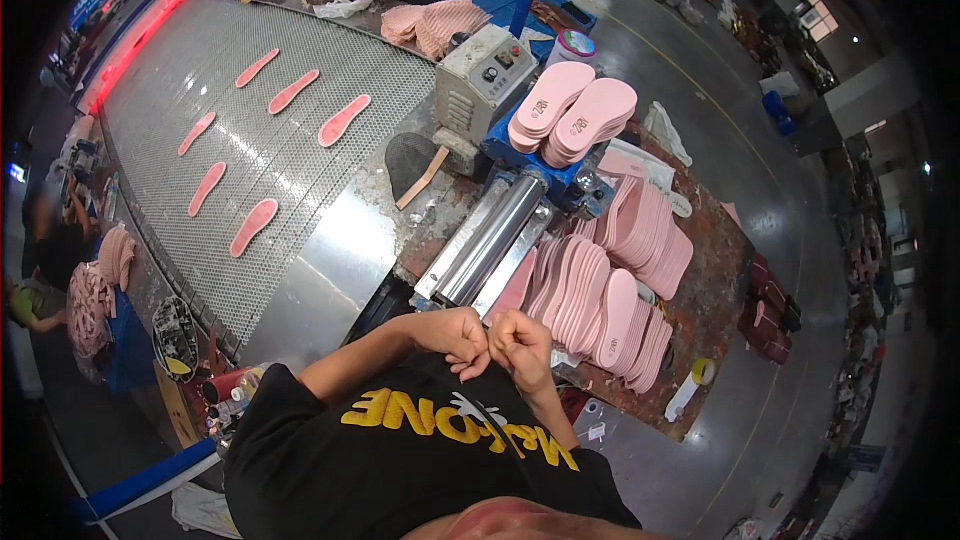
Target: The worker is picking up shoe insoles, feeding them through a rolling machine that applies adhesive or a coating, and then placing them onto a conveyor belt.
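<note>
Pink insoles (575,290) | long axes near-to-far | beyond, right of right hand (522,348) | it and left hand (455,340): curled closed

A grey mesh conveyor belt (300,165) fills the upper left of the frame, six pink insoles (344,121) lying apart on it in two rows. Right of centre, a scuffed brown worktop (722,275) bears overlapping rows of pale pink soles (575,290) and, toward its lower corner, a yellow-edged roll (704,371).
</note>
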Motion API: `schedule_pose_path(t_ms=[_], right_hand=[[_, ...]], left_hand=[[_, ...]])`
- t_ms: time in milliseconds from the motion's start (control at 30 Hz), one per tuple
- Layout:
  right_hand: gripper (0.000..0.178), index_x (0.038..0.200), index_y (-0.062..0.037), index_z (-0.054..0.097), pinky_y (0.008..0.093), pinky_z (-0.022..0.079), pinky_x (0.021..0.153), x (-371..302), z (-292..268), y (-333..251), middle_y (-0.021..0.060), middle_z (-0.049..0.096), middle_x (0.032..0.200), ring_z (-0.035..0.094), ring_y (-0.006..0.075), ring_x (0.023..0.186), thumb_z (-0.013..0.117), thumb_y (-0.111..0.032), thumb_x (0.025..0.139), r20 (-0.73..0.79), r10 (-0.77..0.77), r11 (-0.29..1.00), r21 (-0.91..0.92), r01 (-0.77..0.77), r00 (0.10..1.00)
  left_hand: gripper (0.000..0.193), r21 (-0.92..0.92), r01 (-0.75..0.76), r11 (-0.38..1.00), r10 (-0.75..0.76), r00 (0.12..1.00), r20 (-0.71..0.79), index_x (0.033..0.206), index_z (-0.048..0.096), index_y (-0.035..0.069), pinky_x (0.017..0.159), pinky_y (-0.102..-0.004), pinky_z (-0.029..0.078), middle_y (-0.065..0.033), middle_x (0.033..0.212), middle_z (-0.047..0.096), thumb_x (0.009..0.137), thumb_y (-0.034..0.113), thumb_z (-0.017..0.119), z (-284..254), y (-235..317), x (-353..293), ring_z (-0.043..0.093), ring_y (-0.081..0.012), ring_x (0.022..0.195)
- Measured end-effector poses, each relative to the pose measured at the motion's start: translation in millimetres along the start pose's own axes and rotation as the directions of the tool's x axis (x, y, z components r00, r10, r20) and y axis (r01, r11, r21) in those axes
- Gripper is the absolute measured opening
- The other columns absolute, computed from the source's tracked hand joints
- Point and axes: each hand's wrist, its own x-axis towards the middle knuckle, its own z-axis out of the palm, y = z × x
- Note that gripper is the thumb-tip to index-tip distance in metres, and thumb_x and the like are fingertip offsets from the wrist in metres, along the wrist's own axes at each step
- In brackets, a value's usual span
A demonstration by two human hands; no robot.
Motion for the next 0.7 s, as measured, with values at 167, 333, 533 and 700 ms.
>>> schedule_pose_path(t_ms=[167, 333, 533, 700], right_hand=[[0.019, 0.065, -0.0044, 0.037, 0.0247, 0.029, 0.048, -5.0, -3.6, 3.3, 0.0024, 0.041, 0.062, 0.035, 0.0080, 0.053, 0.045, -0.008, 0.082, 0.051, -0.086, 0.987, 0.139, 0.079, 0.995], [0.023, 0.066, -0.0018, 0.042, 0.0259, 0.034, 0.049, -28.5, -18.8, 2.7, 0.0039, 0.045, 0.061, 0.042, 0.0104, 0.054, 0.049, -0.013, 0.084, 0.053, -0.034, 0.962, -0.268, 0.047, 0.998], [0.016, 0.079, -0.0032, 0.059, 0.0451, 0.046, 0.061, -80.6, -63.4, 23.6, 0.0184, 0.062, 0.074, 0.061, 0.0378, 0.071, 0.063, -0.019, 0.079, -0.177, 0.373, 0.245, -0.928, -0.280, 0.911], [0.016, 0.095, -0.0026, 0.059, 0.0358, 0.048, 0.061, -57.9, -47.2, 5.4, 0.0154, 0.061, 0.074, 0.062, 0.0297, 0.066, 0.061, -0.008, 0.080, -0.152, 0.115, 0.474, -0.860, -0.188, 0.982]], left_hand=[[0.048, -0.129, -0.106, 0.986, 0.103, 0.994, -0.027, 0.052, 0.054, 0.002, 0.044, -0.0197, 0.038, -0.0108, 0.061, 0.060, 0.085, 0.037, 0.060, 0.3, -7.9, -1.5, 0.049, -0.0082, 0.047], [0.066, -0.309, -0.250, 0.917, 0.219, 0.967, -0.132, 0.048, 0.042, 0.009, 0.046, -0.0218, 0.038, -0.0085, 0.054, 0.051, 0.083, 0.063, 0.054, -4.5, -11.8, -3.0, 0.047, -0.0135, 0.046], [0.087, -0.416, -0.496, 0.762, 0.271, 0.828, -0.490, 0.099, 0.056, -0.005, 0.083, -0.0366, 0.045, -0.0228, 0.100, 0.058, 0.081, 0.077, 0.034, -15.1, 24.2, 4.1, 0.058, -0.0294, 0.092], [0.112, -0.418, -0.544, 0.728, 0.230, 0.768, -0.598, 0.139, 0.025, -0.007, 0.106, -0.0449, 0.032, -0.0256, 0.143, 0.031, 0.075, 0.083, 0.033, -0.8, 51.5, 12.7, 0.035, -0.0345, 0.131]])
